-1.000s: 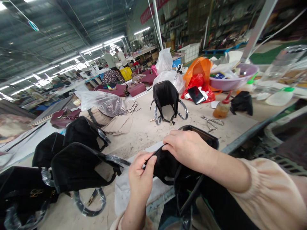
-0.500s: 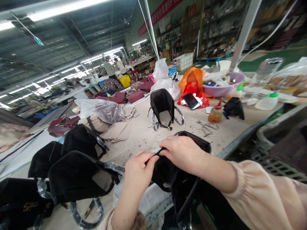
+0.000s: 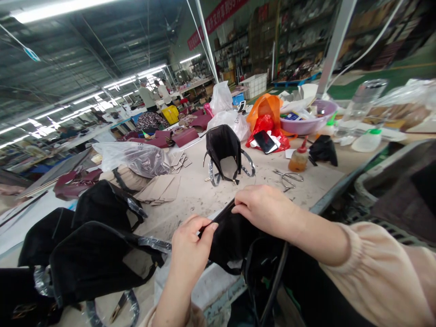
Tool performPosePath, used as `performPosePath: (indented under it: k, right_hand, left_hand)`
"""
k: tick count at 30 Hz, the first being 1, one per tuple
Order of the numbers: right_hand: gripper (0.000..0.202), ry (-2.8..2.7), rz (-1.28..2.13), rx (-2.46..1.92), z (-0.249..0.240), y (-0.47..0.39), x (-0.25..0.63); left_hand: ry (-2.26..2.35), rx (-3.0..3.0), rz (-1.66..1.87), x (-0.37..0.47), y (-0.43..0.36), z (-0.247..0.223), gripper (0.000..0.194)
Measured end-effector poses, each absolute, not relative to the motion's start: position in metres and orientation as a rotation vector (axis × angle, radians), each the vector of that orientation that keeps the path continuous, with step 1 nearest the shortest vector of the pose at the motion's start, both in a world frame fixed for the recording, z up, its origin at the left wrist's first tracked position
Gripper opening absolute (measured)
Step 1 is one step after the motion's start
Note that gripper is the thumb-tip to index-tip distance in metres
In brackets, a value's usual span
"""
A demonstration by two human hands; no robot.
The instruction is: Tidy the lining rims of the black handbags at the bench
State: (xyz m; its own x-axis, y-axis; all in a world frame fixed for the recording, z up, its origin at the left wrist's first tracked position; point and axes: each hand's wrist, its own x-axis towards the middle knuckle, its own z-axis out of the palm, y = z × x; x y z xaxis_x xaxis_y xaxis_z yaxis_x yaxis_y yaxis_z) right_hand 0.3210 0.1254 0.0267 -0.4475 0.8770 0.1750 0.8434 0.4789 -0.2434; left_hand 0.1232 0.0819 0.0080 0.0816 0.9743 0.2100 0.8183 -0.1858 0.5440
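A black bag point(image 3: 228, 240) hangs at the table's front edge, with its rim pinched between both hands. My left hand point(image 3: 192, 243) grips the rim's left end between thumb and fingers. Further right along the same rim, my right hand point(image 3: 264, 209) is closed on it, its fingertips curled over the edge. Below, a dark strap crosses the bag's front. Another black bag point(image 3: 223, 147) with plastic-wrapped handles stands upright on the table beyond my hands. More black bags point(image 3: 95, 263) lie at the left.
Scissors point(image 3: 289, 177), a glue bottle point(image 3: 299, 156) and a phone point(image 3: 264, 141) lie to the right, before a purple basin point(image 3: 309, 122). Grey-beige card pieces point(image 3: 160, 188) and a plastic bag point(image 3: 136, 159) are at the left. People stand in the far background.
My hands have moved apart along the rim, which now shows as a straighter edge between them. The view has shifted slightly, so the table's things appear further left.
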Motion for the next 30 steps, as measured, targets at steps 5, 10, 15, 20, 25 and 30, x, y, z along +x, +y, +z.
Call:
performPosePath:
  k: [5, 10, 15, 20, 25, 30]
  right_hand:
    - [0.013, -2.406, 0.153, -1.474, 0.022, 0.128, 0.320]
    - [0.019, -2.381, 0.174, -1.443, 0.021, 0.131, 0.320]
    - [0.013, -2.447, 0.152, -1.390, 0.019, 0.135, 0.319]
    - [0.014, -2.463, 0.154, -1.380, 0.020, 0.138, 0.318]
    - [0.013, -2.459, 0.152, -1.396, 0.021, 0.141, 0.317]
    - [0.020, -2.418, 0.170, -1.406, 0.017, 0.143, 0.319]
  left_hand:
    - [1.794, 2.079, 0.788, 0.124, 0.083, 0.008, 0.017]
    - [1.811, 2.105, 0.786, 0.123, 0.083, 0.007, 0.017]
    - [1.803, 2.135, 0.755, 0.121, 0.084, 0.005, 0.017]
    - [1.809, 2.125, 0.782, 0.119, 0.086, 0.004, 0.016]
    - [1.828, 2.092, 0.825, 0.119, 0.085, -0.001, 0.015]
    - [1.821, 1.997, 1.023, 0.119, 0.079, -0.015, 0.014]
